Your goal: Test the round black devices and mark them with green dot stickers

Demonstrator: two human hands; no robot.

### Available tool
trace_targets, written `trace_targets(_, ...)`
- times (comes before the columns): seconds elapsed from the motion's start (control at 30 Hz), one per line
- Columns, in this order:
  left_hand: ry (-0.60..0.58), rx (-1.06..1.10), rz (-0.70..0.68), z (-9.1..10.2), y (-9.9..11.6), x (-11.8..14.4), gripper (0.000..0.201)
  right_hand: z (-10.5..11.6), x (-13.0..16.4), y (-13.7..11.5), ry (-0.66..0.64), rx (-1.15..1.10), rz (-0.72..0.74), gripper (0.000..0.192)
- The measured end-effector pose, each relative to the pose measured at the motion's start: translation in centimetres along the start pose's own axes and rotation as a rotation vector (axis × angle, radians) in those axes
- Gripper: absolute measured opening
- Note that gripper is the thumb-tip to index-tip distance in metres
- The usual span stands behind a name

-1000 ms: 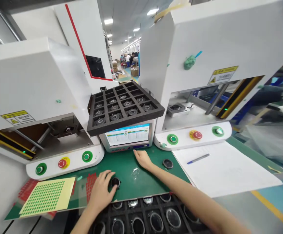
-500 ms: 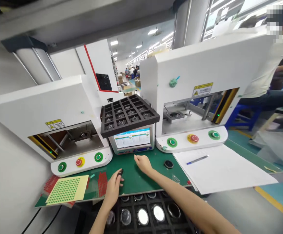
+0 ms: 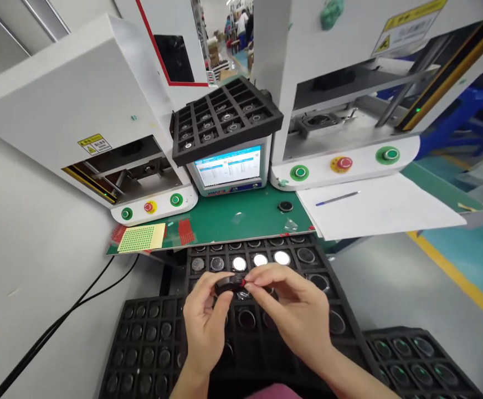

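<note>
Two boxy white metal press machines are seen, one (image 3: 79, 105) at ten o'clock and one (image 3: 374, 66) at one o'clock, each bearing a yellow warning label whose writing is too small to be read, and each fronted by round green and red buttons. Between them, at twelve o'clock, a black gridded foam tray (image 3: 225, 119) is propped tilted over a small lit screen (image 3: 229, 166). A smooth green mat (image 3: 225, 213) is covered at three o'clock by white paper sheets (image 3: 383, 208), on which a blue pen (image 3: 337, 198) lies. A black compartmented tray (image 3: 308, 257) of round glass-faced parts is spread below at six o'clock. Above it, a small black round part (image 3: 230, 285) is pinched at both ends between the fingertips of the left hand (image 3: 204, 324) and the right hand (image 3: 295, 316).
</note>
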State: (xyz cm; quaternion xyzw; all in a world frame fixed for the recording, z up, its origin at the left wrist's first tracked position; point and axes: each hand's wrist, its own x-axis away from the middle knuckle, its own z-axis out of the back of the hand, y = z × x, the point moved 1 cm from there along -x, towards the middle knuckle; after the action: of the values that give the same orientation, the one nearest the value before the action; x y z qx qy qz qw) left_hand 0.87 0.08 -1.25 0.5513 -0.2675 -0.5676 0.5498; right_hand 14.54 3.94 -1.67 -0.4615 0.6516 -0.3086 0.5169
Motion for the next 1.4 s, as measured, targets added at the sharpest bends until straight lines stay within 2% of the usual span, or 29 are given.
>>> trace_targets(0.17, -0.161, -0.189, -0.149, 0.7, 0.9, 0.8, 0.020, 1.4, 1.7, -0.4, -0.056, 0.044, 0.055, 0.023)
trace_targets(0.3, -0.267, -0.247, -0.245, 0.7, 1.3, 0.6, 0.023, 2.6, 2.0, -0.3, -0.119, 0.072, 0.046, 0.024)
trace_targets(0.47, -0.409, -0.204, -0.237, 0.3, 1.5, 0.2, 0.020, 4.4, 0.3, -0.7, -0.400, -0.002, -0.070, 0.024)
trace_targets(0.57, -0.435, -0.169, -0.218, -0.2, 1.2, 0.1, 0.020, 5.2, -0.3, -0.8, -0.483, 0.012, -0.090, 0.028)
trace_targets(0.63, -0.431, -0.156, -0.209, -0.4, 0.9, 0.1, 0.019, 5.4, -0.2, -0.6, -0.443, 0.017, -0.074, 0.026)
trace_targets(0.77, -0.418, -0.155, -0.206, -0.5, 0.4, 0.0, 0.019, 5.2, 0.7, 0.0, -0.260, 0.029, -0.072, 0.017)
trace_targets(0.97, -0.421, -0.152, -0.163, -0.3, -0.5, -0.2, 0.015, 4.8, 1.2, 0.4, -0.162, 0.111, -0.080, 0.013)
trace_targets(1.2, -0.394, -0.132, -0.075, -0.3, -1.9, 0.2, 0.016, 4.7, 1.2, 0.6, -0.201, 0.204, -0.044, 0.017)
trace_targets(1.4, -0.364, -0.123, -0.073, -0.7, -2.1, 0.5, 0.016, 4.6, 1.3, 0.7, -0.318, 0.241, 0.052, 0.020)
